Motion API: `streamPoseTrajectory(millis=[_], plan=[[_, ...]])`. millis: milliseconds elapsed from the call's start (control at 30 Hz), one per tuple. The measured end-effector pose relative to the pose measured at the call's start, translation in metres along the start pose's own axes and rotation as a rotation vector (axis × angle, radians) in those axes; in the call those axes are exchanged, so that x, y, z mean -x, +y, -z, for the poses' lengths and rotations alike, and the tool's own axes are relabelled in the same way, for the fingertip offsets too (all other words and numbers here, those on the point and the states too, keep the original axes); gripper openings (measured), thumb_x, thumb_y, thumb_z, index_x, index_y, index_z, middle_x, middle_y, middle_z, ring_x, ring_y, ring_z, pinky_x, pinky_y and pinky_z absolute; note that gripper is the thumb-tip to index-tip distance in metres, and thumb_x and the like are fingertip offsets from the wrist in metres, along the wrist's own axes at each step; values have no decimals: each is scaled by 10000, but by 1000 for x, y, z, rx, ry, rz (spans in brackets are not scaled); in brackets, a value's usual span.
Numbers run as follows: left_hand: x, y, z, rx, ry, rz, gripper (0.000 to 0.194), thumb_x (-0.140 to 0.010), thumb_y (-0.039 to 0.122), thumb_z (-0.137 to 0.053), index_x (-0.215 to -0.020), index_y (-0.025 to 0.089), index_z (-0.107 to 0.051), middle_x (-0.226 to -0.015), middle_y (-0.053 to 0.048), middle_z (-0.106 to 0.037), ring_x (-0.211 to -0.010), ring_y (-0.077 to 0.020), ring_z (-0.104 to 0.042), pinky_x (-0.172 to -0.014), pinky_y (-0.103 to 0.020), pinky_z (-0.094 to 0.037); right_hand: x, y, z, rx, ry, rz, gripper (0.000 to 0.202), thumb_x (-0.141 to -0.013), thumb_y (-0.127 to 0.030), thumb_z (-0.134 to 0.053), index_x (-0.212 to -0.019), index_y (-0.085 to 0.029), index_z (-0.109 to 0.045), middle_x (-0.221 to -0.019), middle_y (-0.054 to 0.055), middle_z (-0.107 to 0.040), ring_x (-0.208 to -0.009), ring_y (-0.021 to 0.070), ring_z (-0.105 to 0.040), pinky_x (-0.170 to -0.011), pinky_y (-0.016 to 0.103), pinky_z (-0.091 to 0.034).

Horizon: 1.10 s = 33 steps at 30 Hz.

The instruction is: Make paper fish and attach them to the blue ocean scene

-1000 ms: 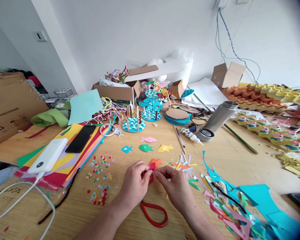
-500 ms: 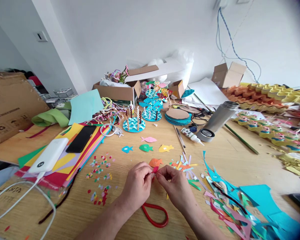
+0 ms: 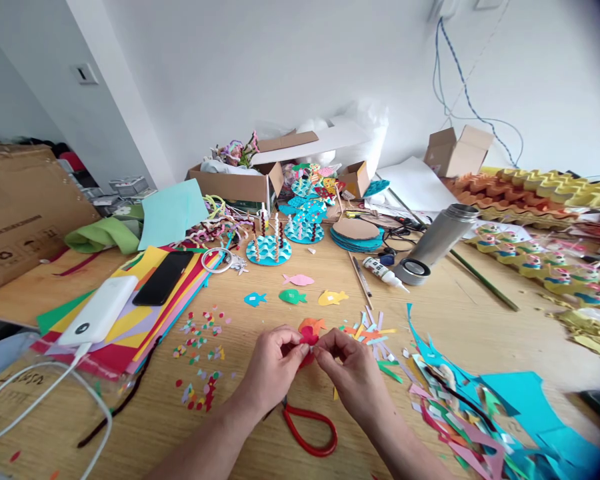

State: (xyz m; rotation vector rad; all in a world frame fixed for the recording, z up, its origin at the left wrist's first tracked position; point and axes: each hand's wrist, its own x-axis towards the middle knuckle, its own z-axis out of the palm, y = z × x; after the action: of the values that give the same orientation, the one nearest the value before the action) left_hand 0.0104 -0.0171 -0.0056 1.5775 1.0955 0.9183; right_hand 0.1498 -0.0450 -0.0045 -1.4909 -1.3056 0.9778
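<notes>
Between my hands is a small red paper cut-out (image 3: 309, 335), its full outline partly covered by my fingers. My left hand (image 3: 276, 363) pinches it from the left. At its right edge, the fingertips of my right hand (image 3: 349, 367) are closed on it. Just beyond lies an orange paper fish (image 3: 316, 325), partly hidden by the red paper. Farther out rest a green fish (image 3: 293, 296), a yellow fish (image 3: 333, 297), a blue fish (image 3: 255, 299) and a pink fish (image 3: 298, 280). Below my hands is a red scissor-like handle loop (image 3: 311, 443).
Small paper dots (image 3: 200, 340) are scattered on the left, beside coloured sheets (image 3: 125, 320) bearing a phone (image 3: 163, 279) and a power bank (image 3: 99, 310). On the right lie paper scraps (image 3: 460, 413), a glue bottle (image 3: 383, 272) and a metal flask (image 3: 443, 235). Wavy blue paper models (image 3: 269, 251) stand behind.
The red paper has turned between my fingers, so more of its surface shows. My hands have shifted only slightly, and more of the red handle's upper end is visible.
</notes>
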Motion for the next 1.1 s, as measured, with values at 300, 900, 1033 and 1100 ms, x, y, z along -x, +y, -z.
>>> streamPoseTrajectory(millis=[300,900,1033,1100], plan=[[-2,-3,1,130,-15,107,196,-743,291,-593,-623,136,-609,-639,-2,-566,-621,-126,-499,-565,-209,-391,-1,0,-1,5,3,30,189,-720,-327,-545,-599,-181,-538,-564,-9,-497,-567,130,-416,-537,243,-357],[1,4,2,436,-66,213,244,-722,342,-646,-852,161,-543,-648,-6,-631,-572,-128,-580,-523,-232,-482,9,-1,-2,533,123,678,156,-856,-99,-486,-743,-195,-536,-708,20,-543,-680,164,-454,-614,294,-368],[1,3,3,204,-17,135,240,-773,353,-571,-659,141,-564,-595,-1,-566,-517,-104,-523,-452,-193,-426,10,0,-3,609,105,710,153,-870,-98,-475,-775,-190,-551,-714,25,-531,-679,166,-435,-611,301,-353],[1,2,3,150,3,112,261,-783,350,-560,-627,140,-565,-570,6,-548,-486,-91,-493,-430,-184,-401,11,1,-2,636,104,722,159,-879,-103,-469,-778,-190,-554,-718,28,-531,-689,167,-429,-622,305,-354]])
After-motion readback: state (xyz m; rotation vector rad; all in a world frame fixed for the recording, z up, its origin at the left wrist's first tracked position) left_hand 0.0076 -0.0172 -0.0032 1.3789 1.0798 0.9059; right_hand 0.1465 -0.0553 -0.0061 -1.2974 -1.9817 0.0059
